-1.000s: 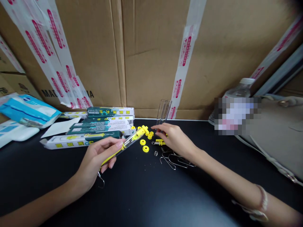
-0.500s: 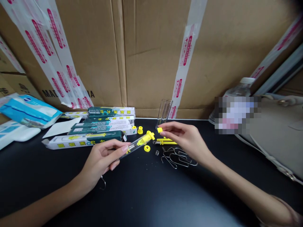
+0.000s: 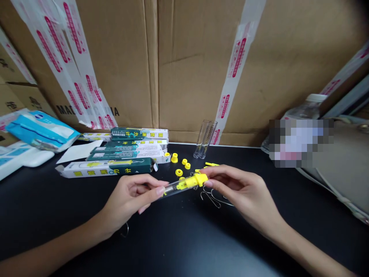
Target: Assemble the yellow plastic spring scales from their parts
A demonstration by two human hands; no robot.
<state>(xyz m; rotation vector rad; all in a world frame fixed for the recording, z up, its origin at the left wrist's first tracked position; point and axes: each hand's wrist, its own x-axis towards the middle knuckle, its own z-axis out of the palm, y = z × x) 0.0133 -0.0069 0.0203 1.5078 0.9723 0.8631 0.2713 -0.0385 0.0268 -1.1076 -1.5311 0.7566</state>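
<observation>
Tilted up to the right, a clear tubular spring scale [image 3: 173, 188] with yellow and metal parts inside lies between my hands. My left hand [image 3: 127, 202] is closed round its lower part. A wire hook [image 3: 125, 230] shows below that hand. At the tube's right end, my right hand [image 3: 245, 188] pinches the yellow cap [image 3: 202, 179], which touches the tube; how deep it sits I cannot tell. Behind lie several small yellow rings and plugs [image 3: 174, 157]. Wire hooks [image 3: 211, 200] and yellow rods [image 3: 211, 164] are partly hidden by my right hand.
Two clear tubes [image 3: 201, 140] stand upright at the back. Printed spring scale boxes [image 3: 106, 168] lie at the left, near a blue packet [image 3: 43, 130]. A bottle [image 3: 305, 109] and a beige bag [image 3: 340, 165] stand at the right. Large cardboard boxes [image 3: 196, 77] wall off the back.
My right hand has brought its small yellow piece down to the tube's yellow end. The tube has shifted right. More small yellow plugs show behind it. The view has turned slightly left.
</observation>
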